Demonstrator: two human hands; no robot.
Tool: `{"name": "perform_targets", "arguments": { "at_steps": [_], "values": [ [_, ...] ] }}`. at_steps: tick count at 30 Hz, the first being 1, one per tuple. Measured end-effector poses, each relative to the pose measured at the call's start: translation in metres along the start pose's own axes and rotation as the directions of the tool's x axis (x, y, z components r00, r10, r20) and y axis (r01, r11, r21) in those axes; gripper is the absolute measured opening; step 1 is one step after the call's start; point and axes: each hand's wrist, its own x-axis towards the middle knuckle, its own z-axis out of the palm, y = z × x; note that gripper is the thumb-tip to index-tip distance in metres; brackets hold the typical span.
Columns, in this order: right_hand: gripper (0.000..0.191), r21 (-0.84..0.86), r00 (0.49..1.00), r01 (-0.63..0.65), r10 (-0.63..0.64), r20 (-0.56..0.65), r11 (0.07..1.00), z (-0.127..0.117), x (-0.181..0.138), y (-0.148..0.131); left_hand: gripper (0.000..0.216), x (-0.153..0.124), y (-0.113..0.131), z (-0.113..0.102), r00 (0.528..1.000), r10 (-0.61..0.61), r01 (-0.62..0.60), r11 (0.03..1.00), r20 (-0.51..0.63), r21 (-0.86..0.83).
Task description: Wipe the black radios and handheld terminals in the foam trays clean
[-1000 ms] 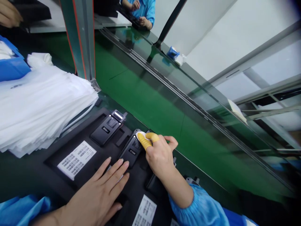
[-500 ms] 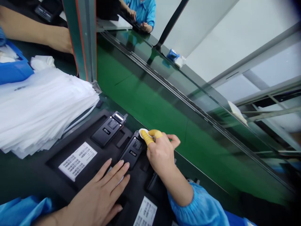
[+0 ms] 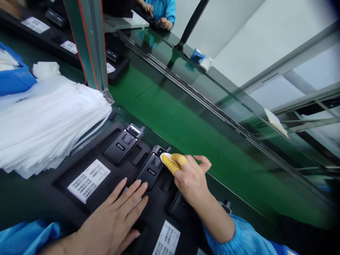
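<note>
Two black Riton handsets lie in a black foam tray [image 3: 63,166] in front of me. My right hand [image 3: 190,177], with yellow finger cots on thumb and forefinger, pinches a small white pad [image 3: 165,156] against the top right of the nearer handset [image 3: 152,170]. My left hand [image 3: 114,216] lies flat on the tray with its fingers spread, fingertips at the lower end of that handset. The other handset [image 3: 123,143] sits in its slot further left, untouched. White barcode labels [image 3: 87,180] lie on the tray.
A thick stack of white bags [image 3: 45,124] lies at the left, with a blue bin [image 3: 16,79] behind it. A metal post [image 3: 87,46] stands at the back. The green conveyor belt [image 3: 180,117] runs diagonally to the right. Another tray [image 3: 53,28] and a person in blue [image 3: 159,12] are farther back.
My right hand slid the white pad along the top of the nearer handset, up and then back right. Someone's arm at the upper left has gone, and another tray shows there. My left hand stayed put.
</note>
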Motion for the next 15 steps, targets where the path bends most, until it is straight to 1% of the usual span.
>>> {"name": "perform_targets", "arguments": {
  "at_steps": [5,8,10,11,15],
  "values": [
    [0.030,-0.041,1.000,-0.011,0.010,-0.002,0.999,-0.004,-0.013,0.007,0.045,-0.001,0.001,0.000,0.999,-0.023,0.024,0.999,0.025,-0.027],
    [0.028,-0.096,0.996,-0.084,0.082,-0.028,0.992,-0.006,-0.014,0.012,0.044,0.000,0.001,-0.001,0.999,-0.015,0.016,1.000,0.033,-0.019],
    [0.028,-0.120,0.990,-0.134,0.129,-0.050,0.984,-0.005,-0.008,0.009,0.043,0.000,0.000,-0.001,1.000,-0.010,0.010,1.000,0.024,-0.010],
    [0.028,-0.118,0.990,-0.138,0.132,-0.056,0.983,-0.003,-0.003,0.007,0.042,0.001,0.000,-0.001,1.000,-0.014,0.015,1.000,0.018,-0.004],
    [0.027,-0.090,0.997,-0.079,0.077,-0.026,0.993,0.007,0.018,-0.008,0.042,0.000,-0.001,0.000,1.000,-0.012,0.013,1.000,-0.010,0.019]
  ]
}}
